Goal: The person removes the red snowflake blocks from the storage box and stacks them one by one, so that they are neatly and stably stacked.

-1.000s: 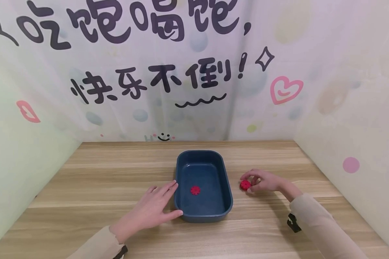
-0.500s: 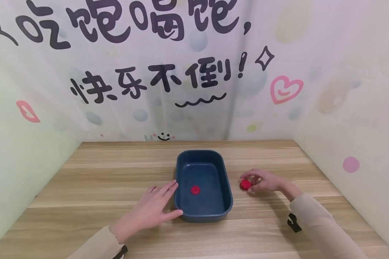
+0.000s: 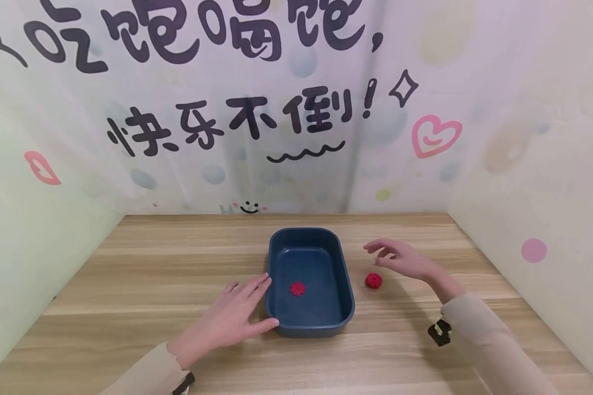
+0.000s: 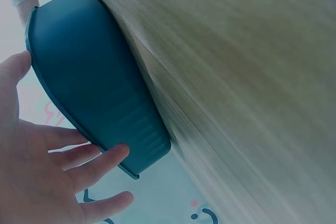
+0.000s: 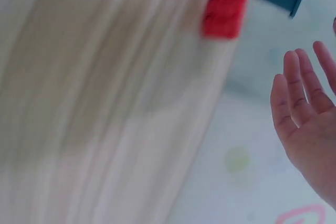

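Note:
A deep blue rectangular tray stands mid-table. Flat on its floor lies a small red disc with notches round its edge. My left hand touches the tray's left rim with spread fingers; the left wrist view shows fingertips and thumb along the outer side. To the tray's right sits a red stack of similar notched pieces, which looks blocky in the right wrist view. My right hand hovers just above and behind that stack, fingers loosely bent, nothing in them.
The wood-grain table ends at a printed cloth backdrop with dark lettering. Pale side walls border it left and right. Black straps show at both sleeves.
My right hand has let go of the red stack and moved up and away from it; the stack stays on the table. My left hand and the tray have not moved.

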### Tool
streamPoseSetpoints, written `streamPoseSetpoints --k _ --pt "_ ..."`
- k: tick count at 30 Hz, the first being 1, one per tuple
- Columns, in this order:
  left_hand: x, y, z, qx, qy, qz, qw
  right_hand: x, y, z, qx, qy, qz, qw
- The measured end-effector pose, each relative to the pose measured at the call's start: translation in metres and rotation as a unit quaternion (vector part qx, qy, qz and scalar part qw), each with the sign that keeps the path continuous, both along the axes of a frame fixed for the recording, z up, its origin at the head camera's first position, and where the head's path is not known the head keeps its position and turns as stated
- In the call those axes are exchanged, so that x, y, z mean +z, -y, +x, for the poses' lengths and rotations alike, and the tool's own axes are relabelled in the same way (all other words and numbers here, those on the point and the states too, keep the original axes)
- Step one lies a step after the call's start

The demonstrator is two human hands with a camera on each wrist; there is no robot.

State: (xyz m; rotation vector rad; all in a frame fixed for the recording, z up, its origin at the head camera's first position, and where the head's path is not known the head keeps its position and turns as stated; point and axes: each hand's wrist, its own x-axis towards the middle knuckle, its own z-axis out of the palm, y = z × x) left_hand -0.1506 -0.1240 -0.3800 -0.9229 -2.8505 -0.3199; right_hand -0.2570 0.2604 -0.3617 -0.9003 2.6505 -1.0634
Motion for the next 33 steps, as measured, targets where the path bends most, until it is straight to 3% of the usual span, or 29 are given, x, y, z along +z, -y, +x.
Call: streamPoseSetpoints --k 7,13,20,27,33 --pt "0.001 0.0 0.0 0.003 0.006 -0.007 0.9999 0.011 0.048 0.005 0.069 0.005 0.01 0.9976" --pt "0.001 0.0 0.0 0.003 0.007 -0.007 0.9999 0.028 0.089 0.007 0.097 -0.015 0.052 0.9938" --pt "0.001 0.0 -0.001 0.004 0.014 -0.01 0.9998 0.055 0.127 -0.001 0.128 -0.01 0.099 0.9867" --pt "0.001 0.0 -0.001 0.001 0.013 -0.011 0.9999 0.073 0.152 -0.013 0.123 0.083 0.111 0.9826" --pt "0.001 0.001 -0.001 0.001 0.012 -0.012 0.9999 0.071 0.168 -0.025 0.097 0.143 0.096 0.9803"
